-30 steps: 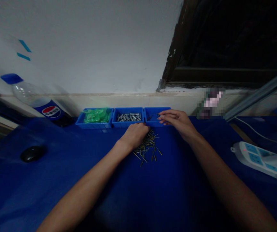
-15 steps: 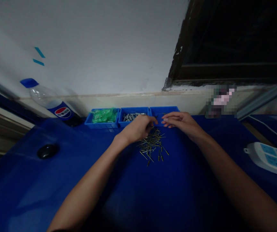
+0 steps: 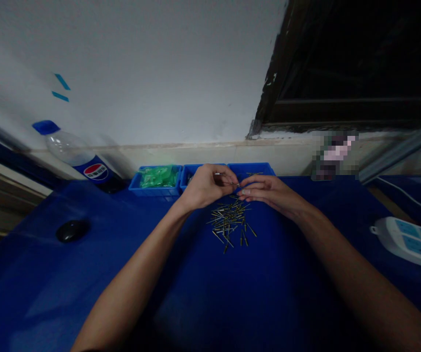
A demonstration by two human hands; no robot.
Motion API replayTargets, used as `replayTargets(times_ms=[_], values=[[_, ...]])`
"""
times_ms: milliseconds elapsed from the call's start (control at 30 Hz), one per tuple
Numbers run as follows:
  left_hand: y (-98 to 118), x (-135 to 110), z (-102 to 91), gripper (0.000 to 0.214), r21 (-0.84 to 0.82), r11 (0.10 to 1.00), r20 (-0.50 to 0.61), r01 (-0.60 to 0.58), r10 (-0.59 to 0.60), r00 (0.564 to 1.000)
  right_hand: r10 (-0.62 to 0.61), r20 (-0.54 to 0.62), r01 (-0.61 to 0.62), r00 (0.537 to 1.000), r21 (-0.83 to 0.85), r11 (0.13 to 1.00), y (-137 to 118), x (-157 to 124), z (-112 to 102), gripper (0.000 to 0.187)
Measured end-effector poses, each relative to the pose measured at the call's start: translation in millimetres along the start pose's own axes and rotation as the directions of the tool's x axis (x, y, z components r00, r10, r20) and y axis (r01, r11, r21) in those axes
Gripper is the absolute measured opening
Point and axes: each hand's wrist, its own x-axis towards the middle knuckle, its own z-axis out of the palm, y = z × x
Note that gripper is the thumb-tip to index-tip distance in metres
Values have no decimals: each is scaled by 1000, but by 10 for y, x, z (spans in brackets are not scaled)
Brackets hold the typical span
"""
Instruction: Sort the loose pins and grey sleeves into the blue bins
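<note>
Maybe our left hand (image 3: 206,187) and right hand (image 3: 271,193), pinching a tiny silvery piece (image 3: 238,185), slip, losing it among thin brassy pins (image 3: 228,218).

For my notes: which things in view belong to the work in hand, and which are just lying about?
Seemingly in use:
left hand and right hand, fingertips close together
pile of thin metal pins
row of blue bins, green plastic in the leftmost

Apparently just lying about:
bottle
black mouse
power strip
</note>
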Motion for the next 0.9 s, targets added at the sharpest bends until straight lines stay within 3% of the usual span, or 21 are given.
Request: replayTargets(times_ms=[167, 300, 433, 567, 733, 900], values=[[-75, 22, 42, 8, 69, 998, -23, -2, 4, 1000, -6, -88, 15, 996, 94, 995, 31, 25, 7, 24], [-176, 35, 97, 13, 373, 927, -63, -31, 58, 996, -58, -251, 76, 966, 65, 995, 36, 70, -59, 21], [-197, 9, 219, 25, 638, 755, 154, -153, 69, 986, -122, -390, 123, 913, -22, 992, 1, 79, -166, 28], [-153, -44, 351, 31, 747, 636, 315, -195, -79, 946, -106, -396, 99, 912, -40, 994, -36, 59, -227, 27], [-131, -66, 421, 30, 841, 507, 309, -190, -160, 938, -112, -350, 83, 930, -97, 992, -52, 46, -212, 21], [-158, -64, 406, 29, 860, 476, 280, -183, -142, 949, -101, -317, 70, 943, -106, 992, -47, 40, -178, 19]])
